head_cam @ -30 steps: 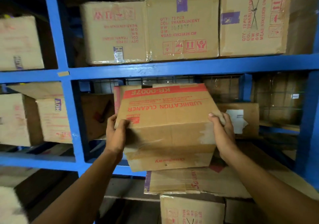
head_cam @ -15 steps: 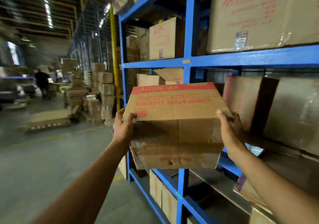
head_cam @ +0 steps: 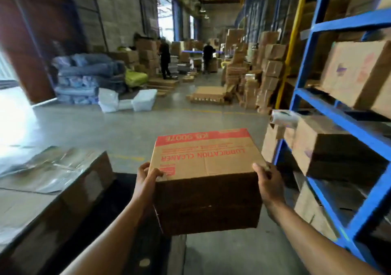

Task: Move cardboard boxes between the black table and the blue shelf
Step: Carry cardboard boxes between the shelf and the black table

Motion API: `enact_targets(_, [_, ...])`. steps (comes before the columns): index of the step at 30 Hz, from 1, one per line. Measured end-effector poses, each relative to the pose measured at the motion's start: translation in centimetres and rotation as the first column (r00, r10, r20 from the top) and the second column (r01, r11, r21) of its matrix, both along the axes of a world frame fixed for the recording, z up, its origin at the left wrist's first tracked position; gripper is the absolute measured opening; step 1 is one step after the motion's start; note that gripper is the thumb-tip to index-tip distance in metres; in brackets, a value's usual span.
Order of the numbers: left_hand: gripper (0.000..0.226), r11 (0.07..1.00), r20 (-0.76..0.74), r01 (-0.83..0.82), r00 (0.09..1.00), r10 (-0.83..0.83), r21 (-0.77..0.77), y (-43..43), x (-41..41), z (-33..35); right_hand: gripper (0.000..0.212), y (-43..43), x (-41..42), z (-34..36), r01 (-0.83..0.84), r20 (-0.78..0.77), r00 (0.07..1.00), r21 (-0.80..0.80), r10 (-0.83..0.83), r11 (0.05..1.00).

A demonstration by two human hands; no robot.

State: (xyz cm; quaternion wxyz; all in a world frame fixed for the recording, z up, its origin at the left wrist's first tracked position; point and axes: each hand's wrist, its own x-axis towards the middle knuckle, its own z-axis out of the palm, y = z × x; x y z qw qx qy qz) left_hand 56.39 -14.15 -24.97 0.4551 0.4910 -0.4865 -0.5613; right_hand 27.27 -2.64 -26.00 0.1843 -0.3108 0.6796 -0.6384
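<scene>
Both your arms reach forward, elbows bent. Your left hand (head_cam: pixel 146 179) clasps the left side of the box (head_cam: pixel 206 181), thumb on its top edge; your right hand (head_cam: pixel 267 181) clasps the right side likewise.

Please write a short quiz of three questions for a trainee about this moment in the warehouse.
1. True or false: both hands hold the box marked LUBRICATION CLEANER.
2. On which side of the person is the blue shelf: A left, B right, C behind?
3. Fill in: the red band on the box lies along its ____ edge.

Key:
1. True: left hand and right hand each have a grip on one side.
2. B.
3. Far.
</scene>
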Motion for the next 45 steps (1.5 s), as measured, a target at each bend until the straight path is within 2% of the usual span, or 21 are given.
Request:
enact_targets(3, [0.054, 0.991, 0.043, -0.131, 0.991, 0.130, 0.008, -0.3, 5.8, -2.0, 0.053, -4.4, 5.0, -3.4, -0.122, 0.043, 0.992, 0.071, 0.119, 0.990])
enact_targets(7, [0.051, 0.966, 0.063, -0.250, 0.967, 0.246, 0.067, -2.0, 11.9, -4.5, 0.033, -9.4, 10.5, -6.8, -0.247, 0.112, 0.966, 0.139, 0.233, 0.959])
enact_targets(10, [0.040, 0.953, 0.116, -0.295, 0.951, 0.285, 0.076, -4.4, 14.9, -6.8, 0.030, -11.9, 13.3, -8.9, -0.288, 0.131, 0.955, 0.182, 0.267, 0.940])
enact_targets(14, [0.043, 0.948, 0.188, -0.316, 0.935, 0.302, 0.049, -6.9, 16.0, -8.9, 0.030, -14.1, 14.5, -10.3, -0.314, 0.125, 0.947, 0.176, 0.295, 0.933])
enact_targets(16, [0.051, 0.937, 0.235, -0.348, 0.914, 0.330, 0.039, -7.8, 15.9, -9.3, 0.031, -14.9, 15.0, -10.6, -0.318, 0.128, 0.946, 0.179, 0.298, 0.931])
enact_targets(18, [0.068, 0.912, 0.278, -0.405, 0.885, 0.374, 0.065, -8.6, 15.6, -9.4, 0.038, -15.6, 15.7, -10.8, -0.299, 0.115, 0.953, 0.180, 0.282, 0.937])
enact_targets(22, [0.093, 0.822, 0.333, -0.562, 0.795, 0.507, 0.090, -8.6, 13.3, -9.4, 0.055, -15.8, 16.6, -10.6, -0.287, 0.085, 0.958, 0.194, 0.276, 0.938])
enact_targets(27, [0.108, 0.809, 0.273, -0.565, 0.814, 0.513, 0.162, -6.7, 9.8, -9.8, 0.074, -14.5, 17.1, -12.2, -0.420, 0.113, 0.907, 0.186, 0.406, 0.888])
enact_targets(30, [0.113, 0.841, 0.236, -0.503, 0.857, 0.458, 0.198, -5.7, 8.3, -10.0, 0.065, -12.4, 17.5, -12.2, -0.570, 0.227, 0.819, 0.216, 0.527, 0.793])
enact_targets(33, [0.129, 0.863, 0.171, -0.470, 0.880, 0.442, 0.185, -4.2, 7.3, -10.4, 0.059, -10.2, 18.0, -11.0, -0.704, 0.306, 0.706, 0.211, 0.638, 0.678])
enact_targets(34, [0.132, 0.859, 0.174, -0.476, 0.877, 0.448, 0.187, -3.9, 7.3, -11.0, 0.061, -9.6, 18.0, -10.6, -0.752, 0.326, 0.656, 0.198, 0.681, 0.629])
enact_targets(35, [0.131, 0.855, 0.176, -0.483, 0.873, 0.454, 0.190, -3.6, 7.3, -11.4, 0.064, -9.4, 17.8, -10.0, -0.768, 0.282, 0.640, 0.213, 0.715, 0.604])
enact_targets(36, [0.127, 0.849, 0.172, -0.492, 0.869, 0.465, 0.191, -3.2, 7.4, -11.7, 0.065, -9.5, 17.5, -9.6, -0.762, 0.144, 0.639, 0.252, 0.756, 0.596])
enact_targets(38, [0.117, 0.843, 0.152, -0.504, 0.863, 0.483, 0.185, -2.7, 7.5, -11.4, 0.053, -10.7, 16.7, -8.6, -0.644, -0.306, 0.613, 0.339, 0.728, 0.685])
enact_targets(40, [0.111, 0.830, 0.139, -0.525, 0.851, 0.507, 0.187, -2.1, 7.4, -11.2, 0.052, -12.1, 16.4, -7.1, -0.607, -0.630, 0.467, 0.283, 0.621, 0.743])
enact_targets(42, [0.101, 0.817, 0.130, -0.547, 0.837, 0.532, 0.181, -1.5, 7.1, -11.1, 0.066, -13.4, 17.0, -5.7, -0.644, -0.748, 0.250, 0.346, 0.615, 0.682])
enact_targets(44, [0.080, 0.810, 0.107, -0.558, 0.830, 0.548, 0.182, -0.9, 6.6, -10.8, 0.075, -14.4, 18.4, -5.3, -0.626, -0.718, 0.006, 0.540, 0.696, 0.563])
enact_targets(45, [0.072, 0.808, 0.097, -0.563, 0.826, 0.555, 0.177, -0.9, 6.4, -10.9, 0.077, -14.8, 19.0, -5.5, -0.591, -0.684, -0.071, 0.615, 0.726, 0.522])
